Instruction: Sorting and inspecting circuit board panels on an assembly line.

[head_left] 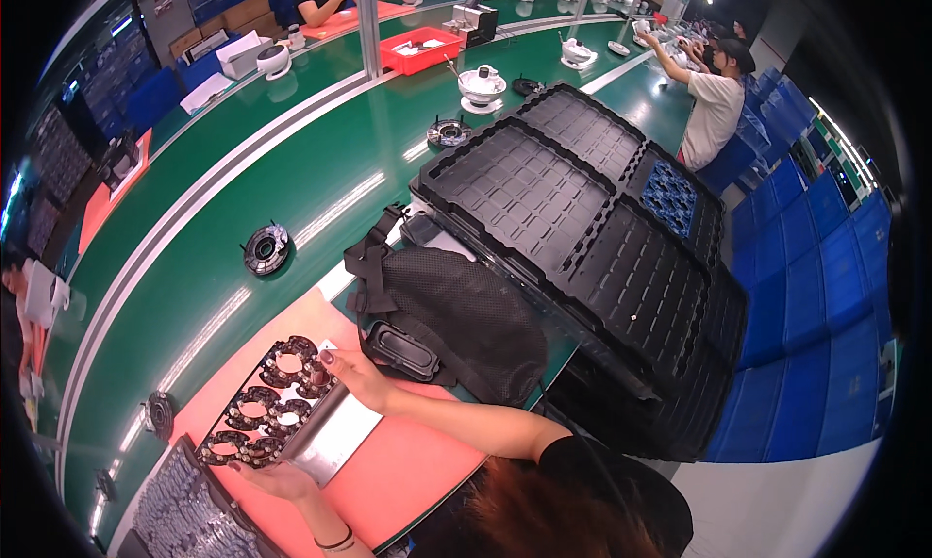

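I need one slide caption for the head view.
Left hand and right hand flank dark ring-shaped parts over a pink mat.

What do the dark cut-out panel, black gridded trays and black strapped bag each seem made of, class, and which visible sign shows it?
Dark cut-out panel: probably circuit board, slightly glossy; flat, dotted with small parts.
Black gridded trays: likely moulded plastic with a low sheen; regular ribs and pockets show.
Black strapped bag: apparently matte mesh fabric, from its fine texture and soft outline.
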Action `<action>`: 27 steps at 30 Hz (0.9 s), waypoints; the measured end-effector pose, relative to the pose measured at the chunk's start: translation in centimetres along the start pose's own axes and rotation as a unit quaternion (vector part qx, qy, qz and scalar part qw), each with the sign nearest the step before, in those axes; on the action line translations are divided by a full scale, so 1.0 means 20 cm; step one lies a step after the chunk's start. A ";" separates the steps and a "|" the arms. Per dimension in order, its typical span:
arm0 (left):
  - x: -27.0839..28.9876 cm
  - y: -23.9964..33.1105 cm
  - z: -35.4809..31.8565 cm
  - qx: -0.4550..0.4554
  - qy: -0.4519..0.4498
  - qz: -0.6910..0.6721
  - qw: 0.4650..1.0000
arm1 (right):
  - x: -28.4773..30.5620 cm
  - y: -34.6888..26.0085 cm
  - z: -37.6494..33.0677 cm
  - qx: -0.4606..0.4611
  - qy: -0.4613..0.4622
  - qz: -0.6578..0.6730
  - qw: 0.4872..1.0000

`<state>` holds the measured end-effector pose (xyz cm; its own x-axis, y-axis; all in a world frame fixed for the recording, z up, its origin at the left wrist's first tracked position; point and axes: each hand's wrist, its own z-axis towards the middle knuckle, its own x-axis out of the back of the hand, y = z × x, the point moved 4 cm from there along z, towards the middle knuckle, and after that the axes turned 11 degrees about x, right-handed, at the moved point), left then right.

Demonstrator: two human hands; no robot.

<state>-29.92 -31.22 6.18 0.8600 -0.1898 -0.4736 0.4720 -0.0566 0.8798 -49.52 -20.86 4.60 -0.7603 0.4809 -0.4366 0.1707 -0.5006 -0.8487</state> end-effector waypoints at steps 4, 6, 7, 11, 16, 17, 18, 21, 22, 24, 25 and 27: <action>-0.01 0.00 0.01 -0.030 0.026 0.039 0.998 | 0.01 0.02 0.02 0.004 -0.003 -0.028 1.000; -0.03 0.01 0.01 -0.005 0.033 0.055 0.998 | 0.00 0.00 0.03 0.012 0.010 -0.011 1.000; -0.03 0.01 0.01 -0.005 0.032 0.055 0.998 | 0.00 -0.01 0.03 0.013 0.011 -0.011 1.000; -0.03 0.01 0.00 0.047 0.047 0.069 0.995 | 0.02 -0.01 0.03 -0.002 0.010 -0.044 0.999; 0.03 -0.01 0.04 0.058 0.063 0.124 0.989 | -0.01 -0.08 0.06 0.000 0.069 -0.072 0.995; 0.04 -0.02 0.06 0.072 0.076 0.137 0.985 | 0.00 -0.04 0.06 0.000 0.071 -0.072 0.995; 0.04 -0.03 0.07 0.086 0.088 0.149 0.981 | 0.02 0.00 0.07 -0.003 0.071 -0.096 0.993; 0.03 -0.02 0.05 0.088 0.079 0.171 0.978 | 0.04 0.06 0.06 -0.007 0.069 -0.120 0.990; 0.02 -0.01 0.05 0.089 0.079 0.172 0.978 | 0.04 0.07 0.06 -0.009 0.065 -0.120 0.991; -0.01 -0.01 0.05 0.123 0.098 0.141 0.977 | 0.04 0.07 0.08 0.006 0.063 -0.121 0.991; 0.00 -0.01 0.05 0.124 0.099 0.141 0.977 | 0.05 0.07 0.09 0.022 0.060 -0.122 0.990; 0.06 -0.03 0.06 0.146 0.111 0.184 0.966 | 0.06 0.07 0.09 -0.003 0.047 -0.114 0.992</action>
<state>-29.51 -32.63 5.11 0.9947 -0.0370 -0.0959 0.0802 -0.3057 0.9487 -51.29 -22.19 3.48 -0.7183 0.6458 -0.2586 0.0044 -0.3675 -0.9300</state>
